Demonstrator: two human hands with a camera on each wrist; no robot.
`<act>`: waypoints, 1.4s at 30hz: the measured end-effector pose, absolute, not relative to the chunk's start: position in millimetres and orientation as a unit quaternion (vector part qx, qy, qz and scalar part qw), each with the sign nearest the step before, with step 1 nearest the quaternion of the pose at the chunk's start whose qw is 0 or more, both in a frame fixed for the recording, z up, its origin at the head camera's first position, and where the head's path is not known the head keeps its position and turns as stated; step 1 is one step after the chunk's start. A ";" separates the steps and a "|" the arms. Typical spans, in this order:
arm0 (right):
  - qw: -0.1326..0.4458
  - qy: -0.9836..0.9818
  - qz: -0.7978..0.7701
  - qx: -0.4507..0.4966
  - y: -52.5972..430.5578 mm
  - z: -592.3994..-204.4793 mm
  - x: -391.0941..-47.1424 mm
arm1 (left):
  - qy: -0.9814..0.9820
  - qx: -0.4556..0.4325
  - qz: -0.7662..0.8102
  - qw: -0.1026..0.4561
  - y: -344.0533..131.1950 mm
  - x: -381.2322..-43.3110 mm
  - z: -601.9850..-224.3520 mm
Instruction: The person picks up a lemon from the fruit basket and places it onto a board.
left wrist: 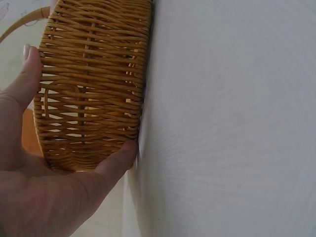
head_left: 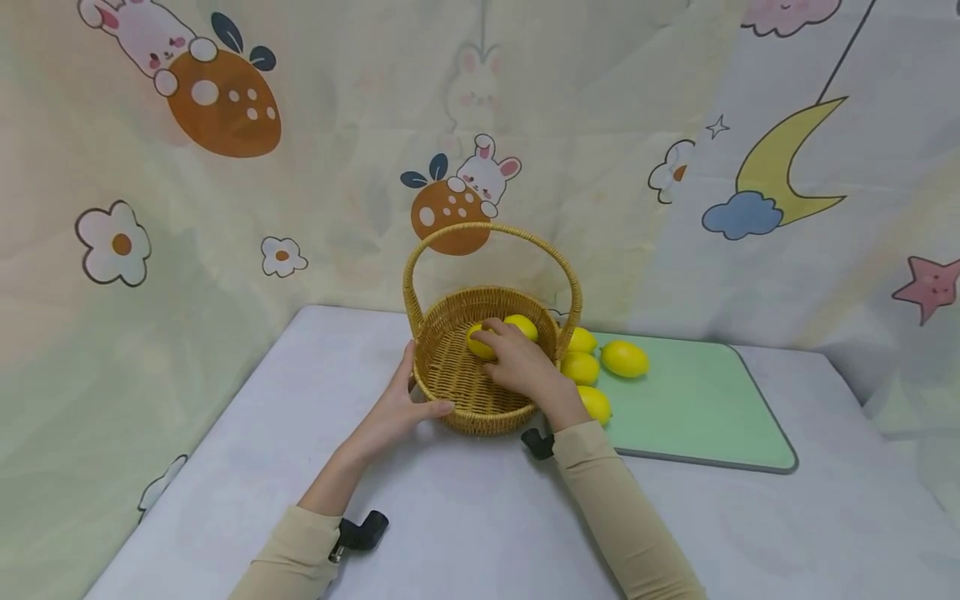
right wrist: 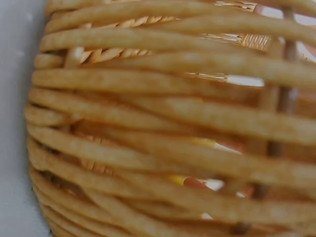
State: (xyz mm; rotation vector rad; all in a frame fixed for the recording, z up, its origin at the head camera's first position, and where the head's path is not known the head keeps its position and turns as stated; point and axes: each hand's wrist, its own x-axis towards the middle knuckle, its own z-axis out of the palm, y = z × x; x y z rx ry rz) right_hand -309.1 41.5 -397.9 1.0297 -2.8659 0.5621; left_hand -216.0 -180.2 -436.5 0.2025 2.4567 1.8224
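Note:
A round wicker basket [head_left: 450,371] with a tall arched handle stands on the white table. My left hand [head_left: 401,406] grips its left front side; in the left wrist view, that hand's thumb and a finger span the woven wall [left wrist: 94,64]. Reaching inside the basket, my right hand [head_left: 521,360] has its fingers curled over a yellow lemon [head_left: 477,342], partly covered by them. Another lemon [head_left: 521,326] lies just behind that hand. In the right wrist view, basket weave [right wrist: 148,108] fills the picture and hides the hand, with bits of yellow showing through gaps.
Right of the basket lies a green cutting board [head_left: 690,400] with a dark edge. Several lemons sit on its left part, one lemon [head_left: 625,359] apart from those beside the basket. A patterned cloth [head_left: 337,167] hangs behind the white table [head_left: 450,517].

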 end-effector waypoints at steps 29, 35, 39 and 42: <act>0.001 -0.921 0.178 0.347 44.4 -402.8 -309.3 | 0.800 0.065 0.595 0.040 -180.2 -215.8 -437.8; -0.007 -0.916 0.183 0.356 45.5 -402.9 -311.1 | 0.797 0.069 0.599 0.034 -178.5 -217.2 -435.8; 0.004 -0.909 0.193 0.370 43.5 -402.2 -311.0 | 0.798 0.067 0.599 0.035 -178.7 -217.3 -436.3; 0.009 -0.901 0.202 0.384 41.0 -401.2 -310.0 | 0.797 0.064 0.599 0.035 -179.8 -216.3 -437.5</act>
